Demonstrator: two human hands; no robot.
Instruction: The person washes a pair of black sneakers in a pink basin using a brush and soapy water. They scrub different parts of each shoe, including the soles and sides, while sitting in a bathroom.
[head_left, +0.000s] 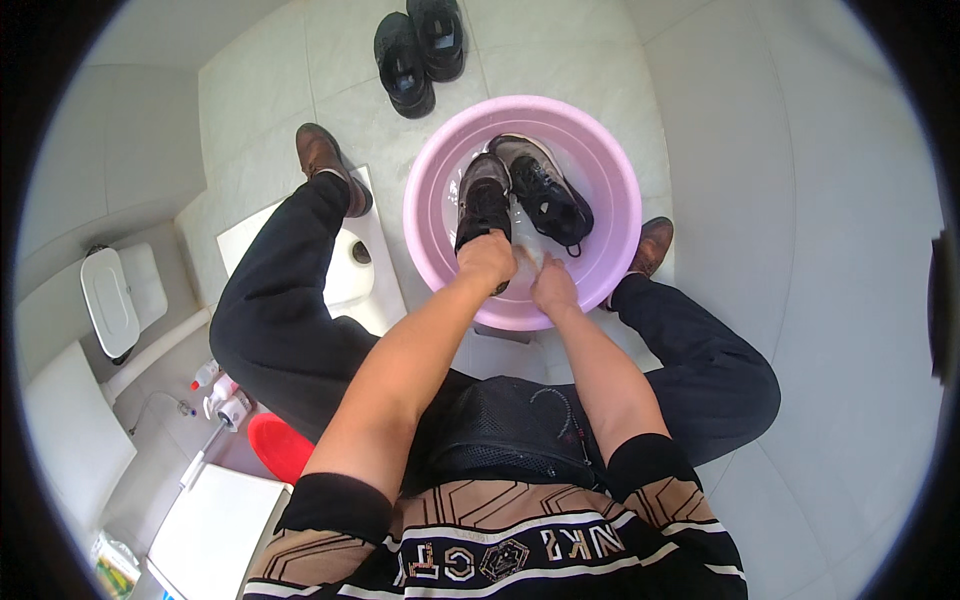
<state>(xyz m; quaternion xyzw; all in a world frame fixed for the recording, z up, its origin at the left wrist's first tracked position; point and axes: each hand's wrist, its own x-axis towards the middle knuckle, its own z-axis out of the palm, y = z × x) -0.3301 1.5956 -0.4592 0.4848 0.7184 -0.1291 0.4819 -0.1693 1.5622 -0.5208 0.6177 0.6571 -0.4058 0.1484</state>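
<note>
A pink plastic basin (625, 217) stands on the tiled floor between my feet, with some water in it. My left hand (487, 259) grips the heel end of a black and grey sneaker (484, 191), toe pointing away from me. Beside it lies the other black and grey sneaker (544, 191), tilted inside the basin, a loop at its heel. My right hand (555, 283) is low in the basin near its close wall, fingers bent towards the water; whether it holds anything cannot be told.
A pair of wet black shoes (409, 67) stands beyond the basin. To the left are a white squat toilet (349, 270), bottles (223, 386), a red plastic basin (279, 448), a white bin (214, 525) and a wall-mounted white box (110, 301). A tiled wall (731, 187) rises at right.
</note>
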